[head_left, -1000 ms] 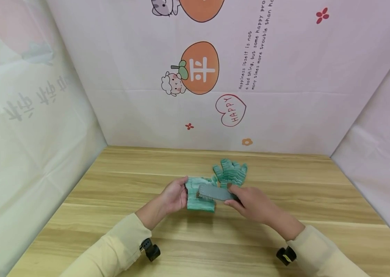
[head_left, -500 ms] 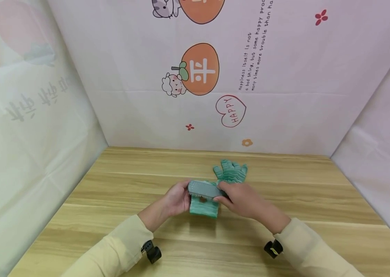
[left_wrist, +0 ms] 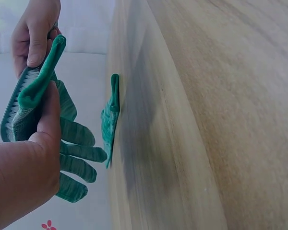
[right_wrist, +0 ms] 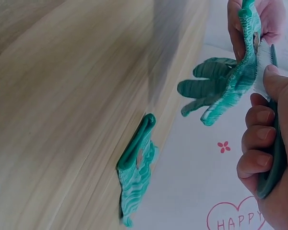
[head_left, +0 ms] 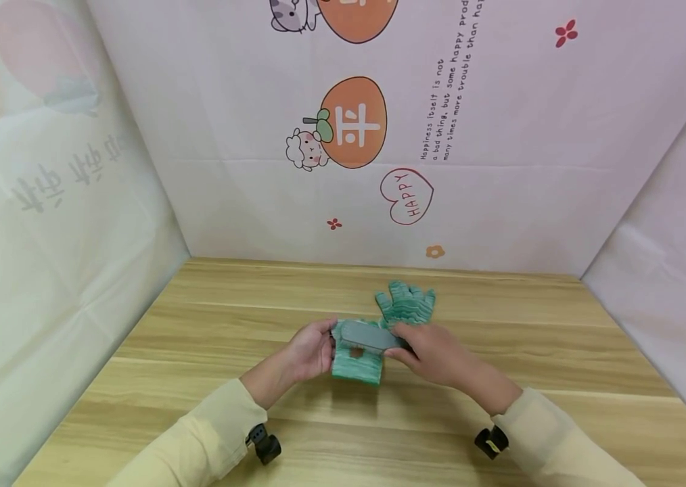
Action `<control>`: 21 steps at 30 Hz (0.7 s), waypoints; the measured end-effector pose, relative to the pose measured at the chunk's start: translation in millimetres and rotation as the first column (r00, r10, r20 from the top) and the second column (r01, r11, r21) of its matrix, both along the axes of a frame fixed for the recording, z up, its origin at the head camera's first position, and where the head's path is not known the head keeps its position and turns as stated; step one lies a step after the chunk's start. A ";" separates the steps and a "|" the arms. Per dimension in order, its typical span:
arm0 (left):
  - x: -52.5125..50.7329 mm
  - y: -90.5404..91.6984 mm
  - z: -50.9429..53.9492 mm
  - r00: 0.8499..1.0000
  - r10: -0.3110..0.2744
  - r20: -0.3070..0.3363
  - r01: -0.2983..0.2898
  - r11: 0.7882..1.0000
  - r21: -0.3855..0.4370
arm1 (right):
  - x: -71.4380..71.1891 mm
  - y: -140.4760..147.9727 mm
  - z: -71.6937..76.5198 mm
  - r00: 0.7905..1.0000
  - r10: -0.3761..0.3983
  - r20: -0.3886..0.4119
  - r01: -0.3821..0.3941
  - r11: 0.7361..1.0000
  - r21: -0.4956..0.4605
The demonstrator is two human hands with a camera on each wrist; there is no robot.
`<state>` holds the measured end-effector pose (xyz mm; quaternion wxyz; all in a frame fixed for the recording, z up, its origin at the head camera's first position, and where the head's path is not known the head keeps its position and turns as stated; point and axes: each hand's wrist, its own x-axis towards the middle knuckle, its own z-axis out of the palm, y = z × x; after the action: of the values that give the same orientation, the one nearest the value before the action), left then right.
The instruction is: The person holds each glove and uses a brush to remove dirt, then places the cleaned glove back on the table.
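My left hand point(head_left: 310, 352) grips a green streaked knit glove point(head_left: 356, 372) by its side, holding it up above the table. A brown stain point(head_left: 356, 352) shows on the glove's face. In my right hand point(head_left: 443, 357) is a grey scrub brush point(head_left: 366, 335), its handle point(right_wrist: 273, 165) wrapped by the fingers in the right wrist view. The bristles point(left_wrist: 25, 85) lie against the glove just above the stain. In the left wrist view the glove's fingers point(left_wrist: 77, 167) hang free below the left hand.
A second green glove point(head_left: 410, 302) lies flat on the wooden table point(head_left: 245, 287) behind the right hand. White printed sheets point(head_left: 245, 203) stand as walls at the back and both sides. A black camera point(head_left: 266, 446) is strapped at the left wrist.
The brush moved left and up over the glove, then slightly back to the right, uncovering the stain. The held glove shifted a little toward the person. The second glove stayed put.
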<state>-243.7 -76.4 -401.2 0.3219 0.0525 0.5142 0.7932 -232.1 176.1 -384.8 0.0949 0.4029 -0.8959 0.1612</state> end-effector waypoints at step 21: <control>1.2 8.7 -2.3 0.999 0.044 -0.027 -0.045 0.999 -0.018 | 3.2 -22.8 17.8 1.000 0.007 0.003 -0.007 1.000 0.021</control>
<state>-242.5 -67.8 -403.5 0.2979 0.0485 0.5268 0.7946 -228.9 153.3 -366.9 0.0887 0.4066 -0.8964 0.1528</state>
